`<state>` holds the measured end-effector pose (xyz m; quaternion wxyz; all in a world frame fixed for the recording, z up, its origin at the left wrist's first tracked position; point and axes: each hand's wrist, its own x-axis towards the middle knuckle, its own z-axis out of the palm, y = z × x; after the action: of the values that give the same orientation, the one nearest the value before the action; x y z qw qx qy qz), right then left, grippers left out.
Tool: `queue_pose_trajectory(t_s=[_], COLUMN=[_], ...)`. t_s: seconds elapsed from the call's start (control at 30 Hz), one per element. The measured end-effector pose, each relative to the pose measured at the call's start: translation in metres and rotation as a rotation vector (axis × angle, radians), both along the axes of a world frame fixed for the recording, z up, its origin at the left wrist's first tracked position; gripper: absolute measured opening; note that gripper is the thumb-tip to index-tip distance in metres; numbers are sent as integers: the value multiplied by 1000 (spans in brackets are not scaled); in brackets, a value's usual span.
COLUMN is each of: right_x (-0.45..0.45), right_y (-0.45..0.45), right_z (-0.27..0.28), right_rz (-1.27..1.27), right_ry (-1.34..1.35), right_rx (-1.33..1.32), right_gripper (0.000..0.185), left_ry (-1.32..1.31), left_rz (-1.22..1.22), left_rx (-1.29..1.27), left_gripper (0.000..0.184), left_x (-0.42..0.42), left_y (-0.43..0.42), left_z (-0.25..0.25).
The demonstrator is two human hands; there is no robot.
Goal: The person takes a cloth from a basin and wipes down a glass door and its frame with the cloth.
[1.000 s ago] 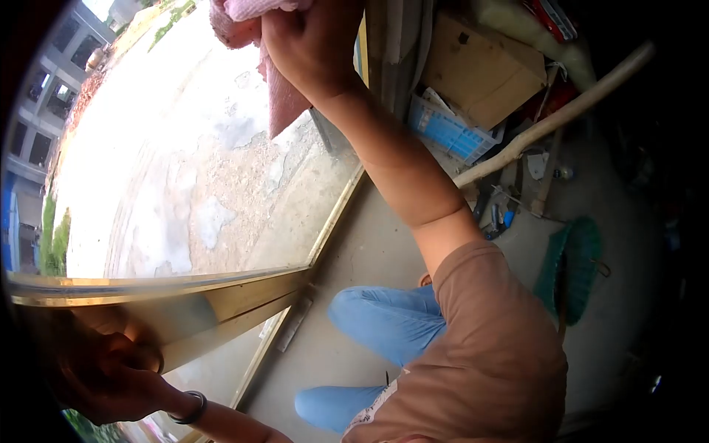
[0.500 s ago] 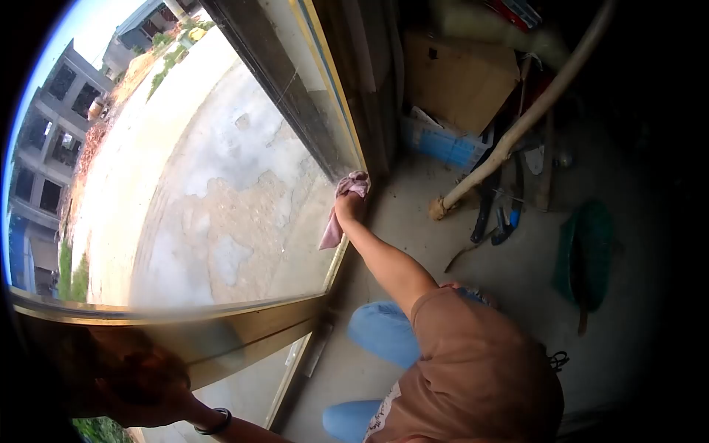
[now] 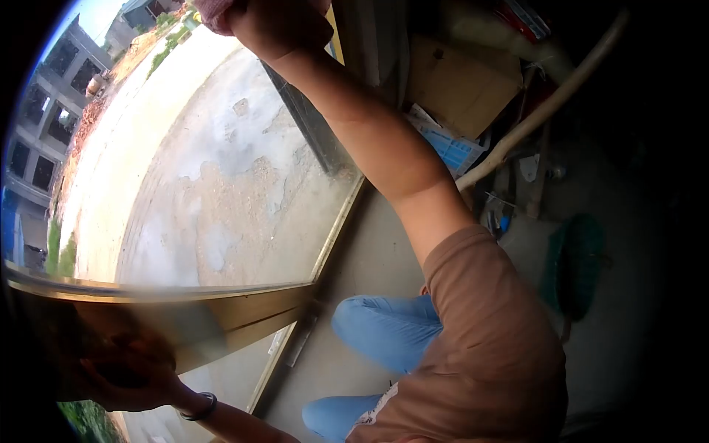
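Observation:
My right hand [image 3: 284,29] is raised at the top of the head view, closed on a pink cloth [image 3: 213,15]. Much of the cloth is cut off by the top edge, and the fingers are in shadow. The cloth is in front of the upper part of a glass pane [image 3: 221,221] in a gold-coloured metal frame [image 3: 337,235]. At the lower left, my left hand [image 3: 136,390], with a dark band on the wrist, rests against the shaded lower door section [image 3: 244,319]. Its fingers look apart, though the shadow hides part of them.
A wooden pole [image 3: 550,107] leans at the right, by a cardboard piece [image 3: 473,81] and a blue crate [image 3: 452,150]. Loose tools [image 3: 502,218] and a green basket [image 3: 576,266] lie on the floor. Paved ground and unfinished buildings [image 3: 44,140] show through the glass.
My right hand, with the cloth, has moved from the pane's lower right corner up and left, to the top of the view. My left hand stays in about the same place.

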<state>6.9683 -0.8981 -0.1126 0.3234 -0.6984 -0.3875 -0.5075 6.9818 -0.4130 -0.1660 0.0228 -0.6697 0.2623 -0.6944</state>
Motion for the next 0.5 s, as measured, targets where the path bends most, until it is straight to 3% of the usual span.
queue_pose_trajectory(t_s=[0.03, 0.1, 0.17, 0.27, 0.33, 0.43, 0.5], right_x=[4, 9, 0, -34, -33, -20, -9], right_y=[33, 105, 186, 295, 300, 245, 194], right_z=[-44, -133, -224, -322, -354, -324, -301], right_rz=[-409, -692, -795, -745, -666, -830, -868], right_ry=[-114, -108, 25, 200, 284, 26, 78], right_rx=[196, 291, 284, 249, 264, 193, 320], right_gripper=[19, 25, 32, 47, 47, 38, 46], left_ry=[-3, -10, -15, -24, -13, 8, 16], left_rz=[4, 13, 23, 8, -2, -26, -37], left_rx=[5, 12, 18, 34, 50, 52, 46], left_gripper=[56, 55, 56, 56, 56, 56, 56], left_x=[-1, -4, -5, -4, -5, -5, -6], left_y=[-2, -1, -3, -1, -3, -3, -3], left_z=[1, 1, 2, 3, 4, 5, 5])
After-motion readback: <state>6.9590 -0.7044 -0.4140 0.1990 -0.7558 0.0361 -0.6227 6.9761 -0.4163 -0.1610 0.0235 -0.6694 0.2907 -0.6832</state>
